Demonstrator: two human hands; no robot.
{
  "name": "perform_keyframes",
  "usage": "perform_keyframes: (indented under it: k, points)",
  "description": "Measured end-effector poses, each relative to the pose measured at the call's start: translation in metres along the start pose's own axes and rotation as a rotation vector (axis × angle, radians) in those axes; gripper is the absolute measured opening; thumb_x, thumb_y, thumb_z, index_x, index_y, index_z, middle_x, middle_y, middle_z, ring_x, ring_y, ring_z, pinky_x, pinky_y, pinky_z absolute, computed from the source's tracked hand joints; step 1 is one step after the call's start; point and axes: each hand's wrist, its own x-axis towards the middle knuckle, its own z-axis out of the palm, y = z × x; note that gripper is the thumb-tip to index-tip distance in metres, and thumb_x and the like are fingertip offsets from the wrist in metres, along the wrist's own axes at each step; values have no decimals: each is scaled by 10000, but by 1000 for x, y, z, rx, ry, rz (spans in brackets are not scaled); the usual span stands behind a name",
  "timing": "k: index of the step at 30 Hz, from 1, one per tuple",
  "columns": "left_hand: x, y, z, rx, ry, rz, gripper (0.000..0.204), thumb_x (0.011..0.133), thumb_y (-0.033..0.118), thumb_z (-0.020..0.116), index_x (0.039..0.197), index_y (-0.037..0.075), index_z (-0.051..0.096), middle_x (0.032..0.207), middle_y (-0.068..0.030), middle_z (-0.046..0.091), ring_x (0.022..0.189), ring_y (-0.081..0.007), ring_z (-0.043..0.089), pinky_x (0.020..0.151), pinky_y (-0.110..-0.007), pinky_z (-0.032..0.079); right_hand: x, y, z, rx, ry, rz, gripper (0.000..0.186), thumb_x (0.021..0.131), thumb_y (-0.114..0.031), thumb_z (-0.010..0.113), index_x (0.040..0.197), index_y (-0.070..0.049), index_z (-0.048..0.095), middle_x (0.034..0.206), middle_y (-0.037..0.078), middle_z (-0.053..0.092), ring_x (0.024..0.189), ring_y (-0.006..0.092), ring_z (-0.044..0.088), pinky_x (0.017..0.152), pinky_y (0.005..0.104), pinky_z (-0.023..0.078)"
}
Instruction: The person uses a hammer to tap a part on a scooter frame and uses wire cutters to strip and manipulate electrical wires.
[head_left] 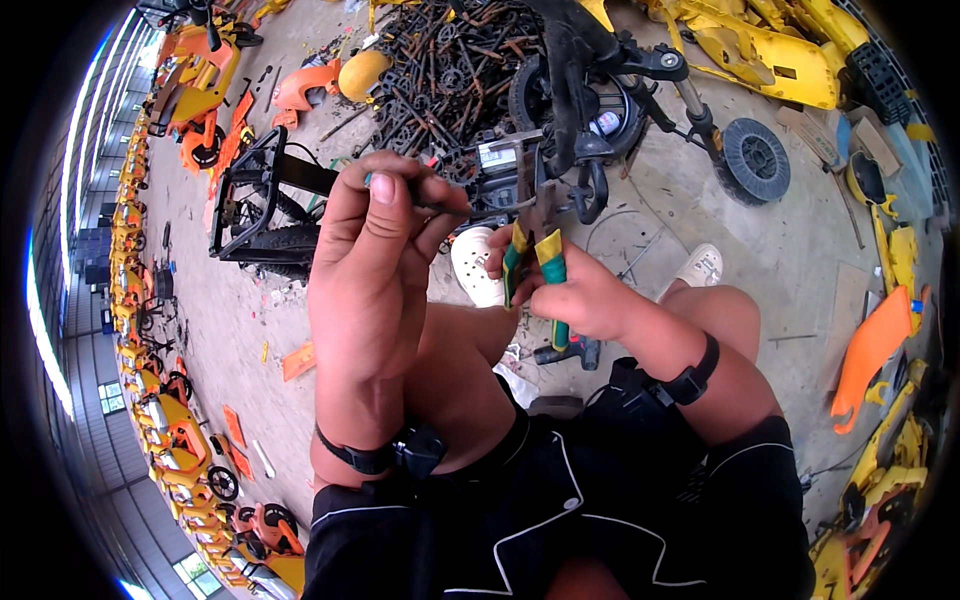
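Note:
My left hand (372,235) is raised with the thumb and fingers closed in a pinch. A thin dark cable-like piece (447,210) sticks out of its fingers toward the right, and a small teal spot shows by the thumb. My right hand (590,295) grips pliers with green and yellow handles (552,262). Their metal jaws point up and away from me, close to the far end of the thin piece. Whether the jaws touch it, I cannot tell. Beyond both hands, a black vehicle frame part (575,120) with a wheel lies on the floor.
A heap of rusty metal parts (450,70) lies ahead, with a yellow helmet-like shell (363,76) beside it. A black frame (255,195) stands left. Yellow panels (765,65) and an orange panel (872,358) lie right. A drill-like tool (575,352) rests near my feet. Rows of yellow vehicles (165,420) line the left.

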Motion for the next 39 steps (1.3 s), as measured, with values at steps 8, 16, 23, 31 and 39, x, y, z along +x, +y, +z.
perform_keyframes:
  k: [8, 16, 23, 31, 39]
  points:
    - [2, -1, 2, -2, -11, 9, 213, 1067, 208, 520, 1162, 24, 571, 1026, -112, 641, 995, -220, 648, 894, -336, 530, -3, -5, -2, 6, 14, 14, 627, 798, 33, 554, 1412, -14, 438, 1256, 88, 582, 1164, 182, 563, 1043, 336, 421]
    - [0, -4, 8, 6, -14, -5, 211, 1061, 193, 531, 1171, 18, 578, 1037, -111, 644, 1000, -214, 645, 906, -333, 530, -3, -4, -10, -91, 11, -5, 457, 791, 17, 549, 1245, -29, 527, 1098, 76, 612, 1011, 166, 577, 924, 329, 464]
    - [-1, -7, 17, 61, -60, -32, 217, 1065, 202, 520, 1166, 19, 577, 1053, -106, 637, 1030, -221, 640, 946, -353, 513, -14, -8, -16, -150, 100, 107, 346, 814, 46, 553, 1152, -30, 541, 1042, 61, 618, 977, 166, 608, 902, 326, 481]
    - [1, -12, 32, 251, -204, 113, 192, 1052, 171, 556, 1108, -4, 612, 890, -52, 654, 876, -133, 637, 821, -277, 526, -30, -4, -4, 70, 71, 120, 193, 936, -110, 631, 1088, -14, 561, 931, 104, 658, 866, 215, 665, 753, 340, 519]
    - [3, -22, 47, 320, -325, 160, 214, 1046, 185, 566, 1072, -21, 620, 865, -38, 649, 803, -110, 620, 762, -264, 525, -52, 24, 16, 254, 226, -86, 254, 762, -30, 572, 1012, -19, 533, 839, 97, 546, 688, 207, 554, 652, 343, 465]
